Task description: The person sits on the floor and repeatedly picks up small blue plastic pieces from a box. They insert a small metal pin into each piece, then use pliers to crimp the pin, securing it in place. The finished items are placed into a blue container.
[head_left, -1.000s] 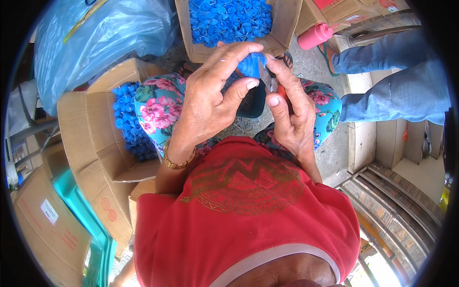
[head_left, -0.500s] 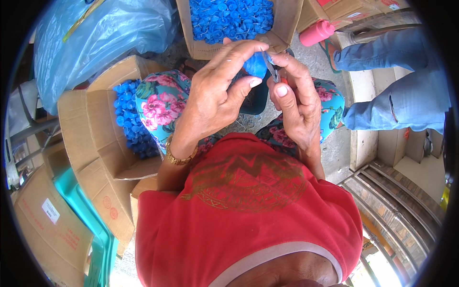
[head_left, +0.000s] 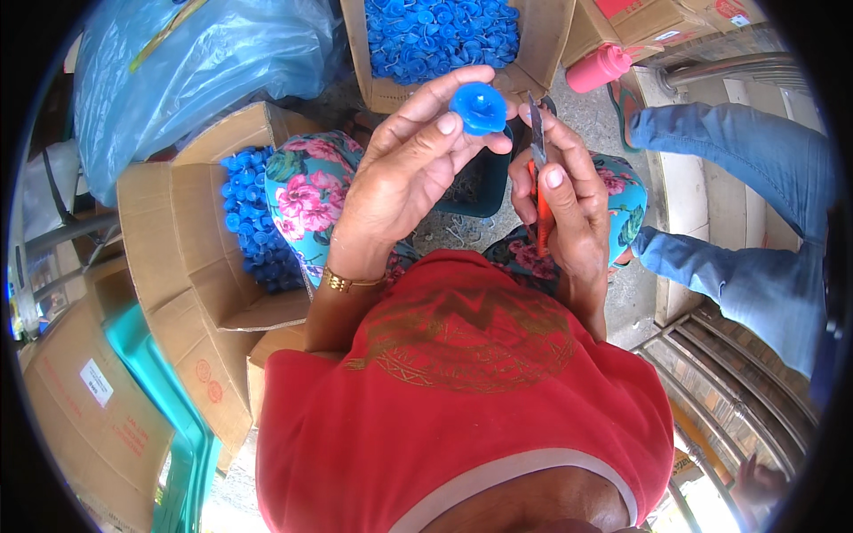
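Pinched between the thumb and fingers of my left hand is a round blue cup-shaped piece, its hollow side turned up toward me. Just right of it, my right hand is closed around an orange-handled knife. The narrow metal blade points up and stands apart from the blue piece. Below my hands, between my knees, sits a dark tub, partly hidden. Beyond my hands a cardboard box holds many similar blue pieces.
A second open carton on my left contains more blue pieces. A blue plastic bag lies at the far left. On the right are a pink bottle, a person's jeans-clad legs and metal rails.
The blade has come away from the blue piece, and my right hand has lowered slightly. My left hand has turned the piece so that its hollow shows. The other person's legs have shifted.
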The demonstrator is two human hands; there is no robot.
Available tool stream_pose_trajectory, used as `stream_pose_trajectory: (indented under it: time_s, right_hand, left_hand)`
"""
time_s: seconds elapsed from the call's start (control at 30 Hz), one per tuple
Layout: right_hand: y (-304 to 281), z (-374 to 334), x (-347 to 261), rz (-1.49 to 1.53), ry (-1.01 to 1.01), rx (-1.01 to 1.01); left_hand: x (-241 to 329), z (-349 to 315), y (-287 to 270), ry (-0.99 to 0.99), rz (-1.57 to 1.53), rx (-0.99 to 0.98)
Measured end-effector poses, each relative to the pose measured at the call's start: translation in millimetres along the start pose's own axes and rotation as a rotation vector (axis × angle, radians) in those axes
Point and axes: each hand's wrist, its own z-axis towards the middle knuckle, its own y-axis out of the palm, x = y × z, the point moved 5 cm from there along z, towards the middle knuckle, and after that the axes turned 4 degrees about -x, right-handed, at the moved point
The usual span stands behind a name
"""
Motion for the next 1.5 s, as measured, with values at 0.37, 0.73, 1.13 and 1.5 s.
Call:
stream_pose_trajectory:
  time_s: [0.37,0.73,1.13,1.5]
  right_hand:
    - [13.6,-0.1,-13.3,-0.593,-0.278,0.058]
    - [17.0,3.5,-21.4,-0.725,-0.405,0.077]
    - [12.6,-0.2,-19.8,-0.601,-0.249,0.034]
    - [6.2,3.1,-5.2,-0.25,-0.046,0.087]
  left_hand:
    - [-4.9,0.7,3.5,0.078,-0.043,0.122]
    - [-10.2,0.1,2.3,0.088,-0.096,0.019]
    - [5.8,-4.2,1.0,0.215,0.439,-0.006]
    - [-9.2,-9.0,4.9,0.143,0.33,-0.018]
